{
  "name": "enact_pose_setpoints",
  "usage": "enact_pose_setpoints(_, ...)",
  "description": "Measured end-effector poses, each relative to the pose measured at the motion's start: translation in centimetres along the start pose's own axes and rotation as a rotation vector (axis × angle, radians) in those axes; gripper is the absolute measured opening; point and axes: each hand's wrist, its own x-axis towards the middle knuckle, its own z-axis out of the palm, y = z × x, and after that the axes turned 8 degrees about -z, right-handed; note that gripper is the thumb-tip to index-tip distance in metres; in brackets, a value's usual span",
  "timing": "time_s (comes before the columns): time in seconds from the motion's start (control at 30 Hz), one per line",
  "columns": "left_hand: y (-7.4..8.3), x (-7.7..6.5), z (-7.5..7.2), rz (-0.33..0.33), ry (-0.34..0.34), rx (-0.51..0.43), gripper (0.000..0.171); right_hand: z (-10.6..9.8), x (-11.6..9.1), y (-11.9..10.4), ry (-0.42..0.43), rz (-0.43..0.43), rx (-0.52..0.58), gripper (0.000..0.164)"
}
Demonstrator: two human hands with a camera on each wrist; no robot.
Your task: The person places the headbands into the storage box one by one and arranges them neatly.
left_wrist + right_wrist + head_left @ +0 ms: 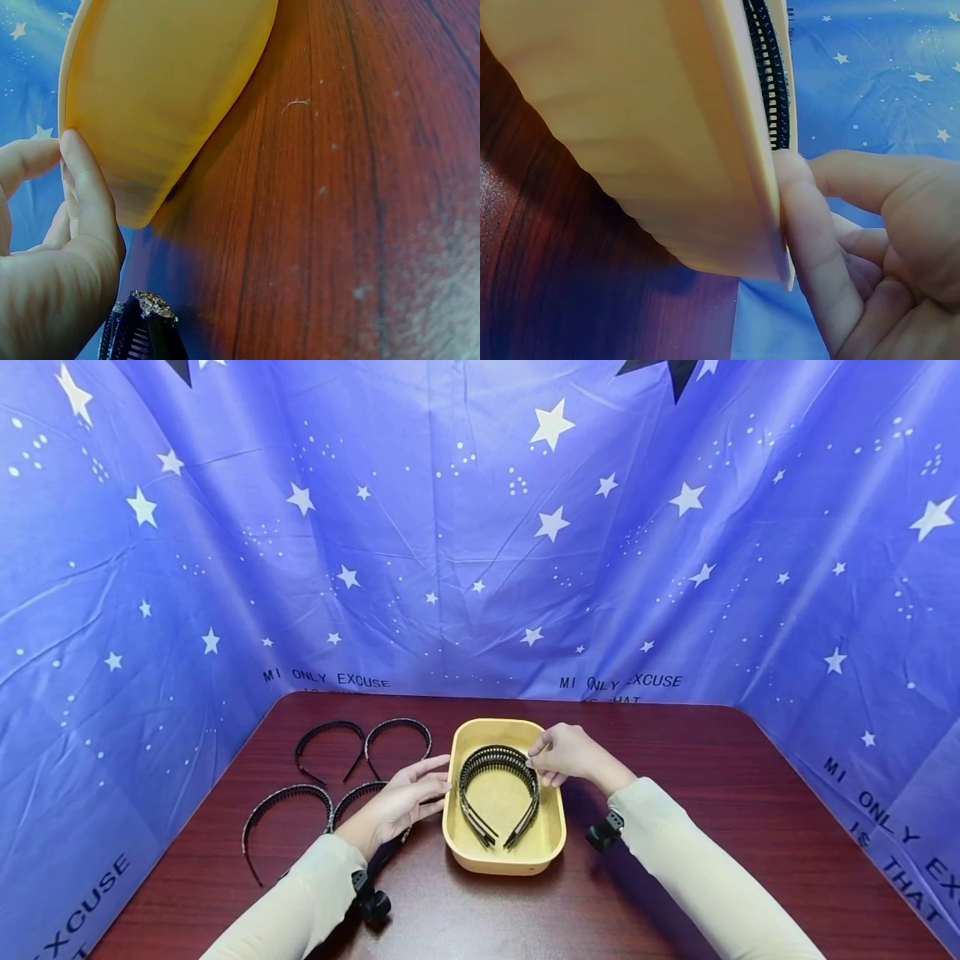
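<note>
A yellow rectangular box (pixel 504 865) stands near the middle of the table, with several dark toothed headbands (pixel 480 758) nested inside, their arch at the far end and their tips towards me. My right hand (pixel 572 755) reaches over the box's right rim and pinches the right side of a headband (pixel 769 82) between thumb and forefinger. At the box's left side, my left hand (pixel 401 797) rests its fingertips against the rim, fingers nearly straight. In the left wrist view those fingertips touch the box wall (pixel 172 75).
Several more black headbands lie on the dark red wooden table (pixel 660 893) at the left, among them a far one (pixel 298 748) and a near one (pixel 247 831); my left arm partly covers some. A blue star-printed curtain (pixel 480 543) borders the table's back and sides.
</note>
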Motion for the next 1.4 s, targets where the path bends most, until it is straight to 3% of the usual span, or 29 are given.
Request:
enact_pose_setpoints(0.47, -0.2, 0.2, -0.2, 0.002, -0.012, -0.008, 0.064, -1.3, -1.3, 0.2, 0.045, -0.074, -0.02, 0.018)
enact_pose_setpoints(1.13, -0.3, 0.4, -0.3, -0.008, -0.024, -0.012, 0.064, -2.4, -3.0, 2.7, 0.098, -0.157, -0.068, 0.024)
enact_pose_setpoints(1.4, -0.2, 0.4, -0.2, -0.003, -0.023, -0.012, 0.064, -1.9, -3.7, 4.0, 0.104, -0.14, 0.005, 0.037)
